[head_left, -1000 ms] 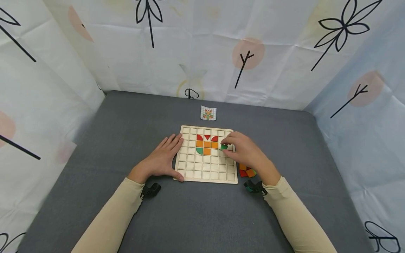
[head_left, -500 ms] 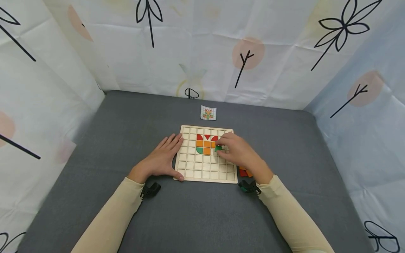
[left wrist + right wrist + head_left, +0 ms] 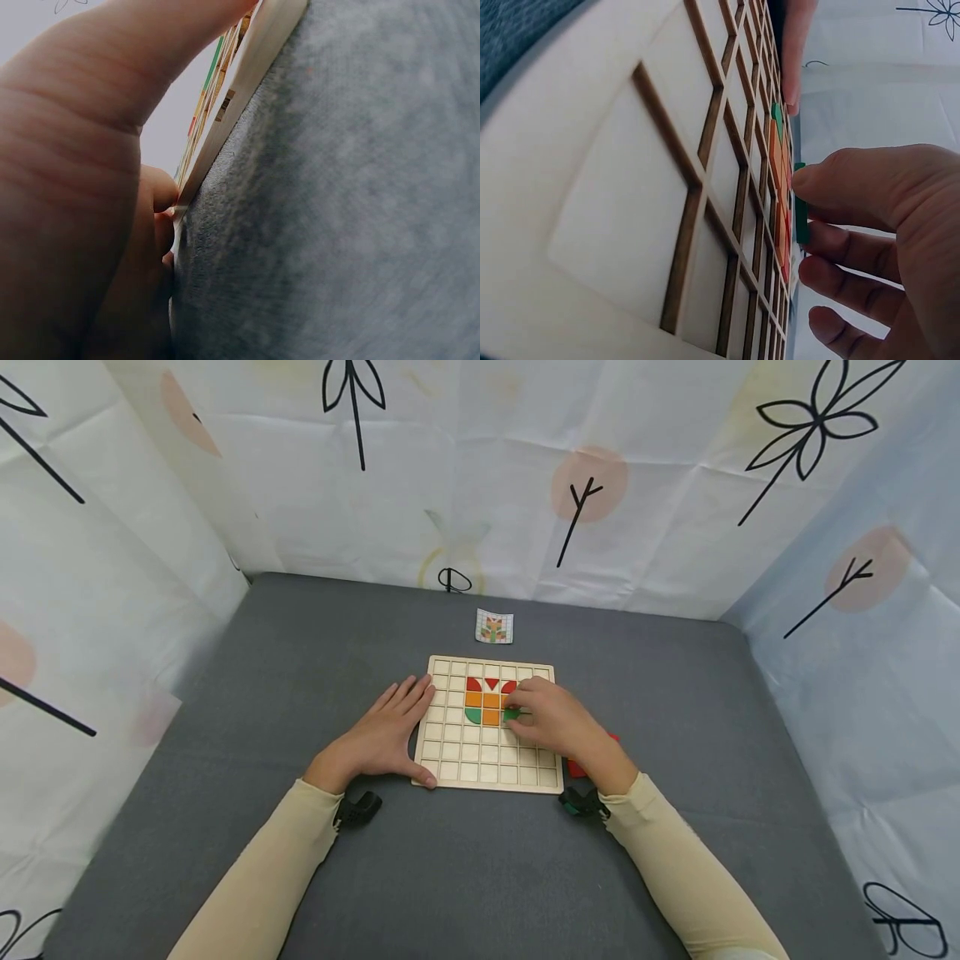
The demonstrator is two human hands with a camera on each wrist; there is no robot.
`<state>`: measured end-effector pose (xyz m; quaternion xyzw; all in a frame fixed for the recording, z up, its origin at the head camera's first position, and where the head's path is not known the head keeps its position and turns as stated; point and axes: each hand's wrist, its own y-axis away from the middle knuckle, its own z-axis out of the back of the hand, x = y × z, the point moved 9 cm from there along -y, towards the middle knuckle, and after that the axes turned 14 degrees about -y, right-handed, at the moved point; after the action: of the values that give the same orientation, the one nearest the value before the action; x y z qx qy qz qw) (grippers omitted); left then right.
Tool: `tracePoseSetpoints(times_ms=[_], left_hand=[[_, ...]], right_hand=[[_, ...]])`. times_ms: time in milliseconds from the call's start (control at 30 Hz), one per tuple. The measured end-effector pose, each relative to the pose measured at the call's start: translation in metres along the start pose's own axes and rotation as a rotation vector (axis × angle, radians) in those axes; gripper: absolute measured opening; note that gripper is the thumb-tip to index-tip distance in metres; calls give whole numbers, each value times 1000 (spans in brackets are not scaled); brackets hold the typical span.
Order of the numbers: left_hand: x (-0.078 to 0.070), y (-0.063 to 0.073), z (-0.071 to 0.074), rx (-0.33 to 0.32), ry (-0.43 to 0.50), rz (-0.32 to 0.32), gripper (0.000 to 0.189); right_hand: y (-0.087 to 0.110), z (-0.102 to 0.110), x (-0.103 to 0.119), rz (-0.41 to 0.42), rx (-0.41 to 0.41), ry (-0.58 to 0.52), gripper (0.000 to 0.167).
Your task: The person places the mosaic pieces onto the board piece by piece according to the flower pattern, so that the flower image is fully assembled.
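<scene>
A wooden grid board (image 3: 480, 760) lies on the grey table, with red, orange and green tiles set in its upper middle cells. My left hand (image 3: 382, 735) rests along the board's left edge, fingers spread and thumb at the lower left corner. My right hand (image 3: 555, 718) is over the board's right half and pinches a green tile (image 3: 801, 206) between thumb and fingers. In the right wrist view this tile stands just above the board's face, near the orange tiles (image 3: 778, 161). In the head view it overlaps the cell right of the lower orange tile (image 3: 491, 717).
A small pattern card (image 3: 494, 627) with a coloured grid design lies beyond the board. Loose red tiles (image 3: 576, 768) show beside the board's right edge, partly hidden by my right wrist. Patterned white cloth (image 3: 480, 485) hangs behind the table.
My right hand has moved left across the board with the green tile, from the right-hand cells to beside the orange tiles. The left hand has stayed in place.
</scene>
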<state>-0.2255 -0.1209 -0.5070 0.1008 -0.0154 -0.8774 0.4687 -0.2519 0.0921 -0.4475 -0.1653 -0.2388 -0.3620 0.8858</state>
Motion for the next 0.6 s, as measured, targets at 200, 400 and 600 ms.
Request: tracePoseSetpoints(times_ms=[200,400,600], left_hand=[[0,0,1,-5,0,-5,155],[0,0,1,-3,-2,-5,155],[0,0,1,1,1,-3,155]], right_hand=[[-1,-2,0,-11,4,-5,16],[-1,-3,-1,-19,8,-11,16],[-1,-5,-3,-21,19,-20,16]])
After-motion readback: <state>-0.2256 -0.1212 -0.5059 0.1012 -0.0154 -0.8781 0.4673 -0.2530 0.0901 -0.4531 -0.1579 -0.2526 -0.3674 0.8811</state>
